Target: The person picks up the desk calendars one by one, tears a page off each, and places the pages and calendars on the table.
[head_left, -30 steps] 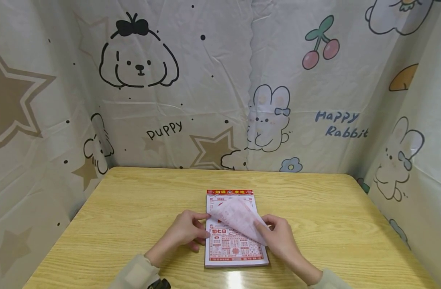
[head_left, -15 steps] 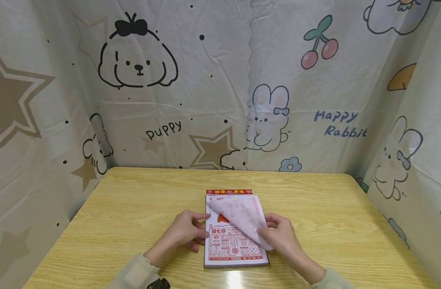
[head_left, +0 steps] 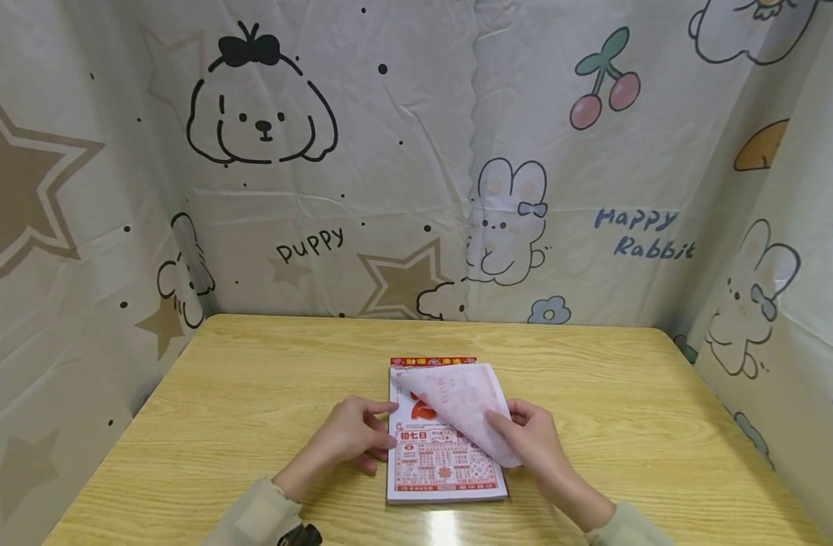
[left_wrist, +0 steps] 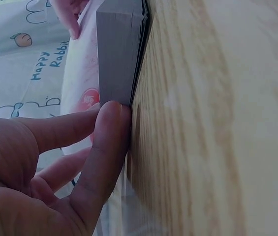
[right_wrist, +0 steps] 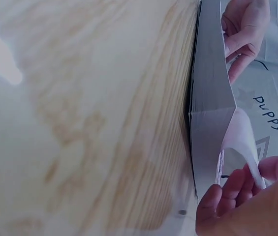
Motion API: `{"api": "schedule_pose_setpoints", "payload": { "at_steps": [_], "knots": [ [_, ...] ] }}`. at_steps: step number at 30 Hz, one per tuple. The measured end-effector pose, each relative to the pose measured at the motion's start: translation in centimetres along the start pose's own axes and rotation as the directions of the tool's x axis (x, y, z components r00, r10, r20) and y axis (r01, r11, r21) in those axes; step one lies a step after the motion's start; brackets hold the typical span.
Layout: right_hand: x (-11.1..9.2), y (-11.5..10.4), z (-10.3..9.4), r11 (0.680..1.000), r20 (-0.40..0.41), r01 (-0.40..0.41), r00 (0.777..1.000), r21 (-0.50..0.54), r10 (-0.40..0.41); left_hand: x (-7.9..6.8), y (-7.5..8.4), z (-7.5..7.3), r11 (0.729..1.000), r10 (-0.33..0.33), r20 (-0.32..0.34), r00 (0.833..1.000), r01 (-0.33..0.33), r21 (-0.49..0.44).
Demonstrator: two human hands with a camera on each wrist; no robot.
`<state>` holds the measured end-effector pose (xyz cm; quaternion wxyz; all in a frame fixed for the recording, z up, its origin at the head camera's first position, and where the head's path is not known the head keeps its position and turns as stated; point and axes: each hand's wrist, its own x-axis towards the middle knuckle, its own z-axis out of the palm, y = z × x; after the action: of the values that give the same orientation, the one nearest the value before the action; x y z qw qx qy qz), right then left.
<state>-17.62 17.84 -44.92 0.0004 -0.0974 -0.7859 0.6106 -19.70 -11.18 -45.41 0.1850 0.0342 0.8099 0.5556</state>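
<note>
A thick tear-off calendar [head_left: 444, 474] with red print and a red header strip lies flat on the table. Its top page [head_left: 467, 406] is lifted and folded over, pale underside up, baring part of a red picture beneath. My right hand [head_left: 529, 440] pinches this page between thumb and fingers at the right side; the right wrist view shows the sheet curling up from the pad into the fingers [right_wrist: 234, 189]. My left hand [head_left: 355, 432] rests at the calendar's left edge. In the left wrist view, a fingertip [left_wrist: 111, 115] presses against the stacked page edges.
The light wooden table [head_left: 266, 371] reaches out on both sides of the calendar. A cream curtain [head_left: 403, 152] with cartoon prints hangs behind and at both sides. A dark band [head_left: 300, 535] shows at the left sleeve.
The right hand has shifted slightly right with the pinched page. The folded page now reaches further up and right, and more of the red picture shows. The left hand stays put.
</note>
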Motion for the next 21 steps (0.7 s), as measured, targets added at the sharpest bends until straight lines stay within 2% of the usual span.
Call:
{"api": "schedule_pose_setpoints", "payload": {
  "at_steps": [9, 21],
  "knots": [
    [0.1, 0.0, -0.5, 0.999, -0.026, 0.037, 0.999, 0.011, -0.037, 0.0, 0.0, 0.0, 1.0, 0.008, 0.008, 1.0, -0.008, -0.007],
    [0.4, -0.3, -1.1, 0.999, -0.064, 0.034, 0.997, 0.004, -0.033, -0.1, 0.1, 0.1, 1.0, 0.0, -0.002, 1.0, 0.0, -0.016]
  ]
}}
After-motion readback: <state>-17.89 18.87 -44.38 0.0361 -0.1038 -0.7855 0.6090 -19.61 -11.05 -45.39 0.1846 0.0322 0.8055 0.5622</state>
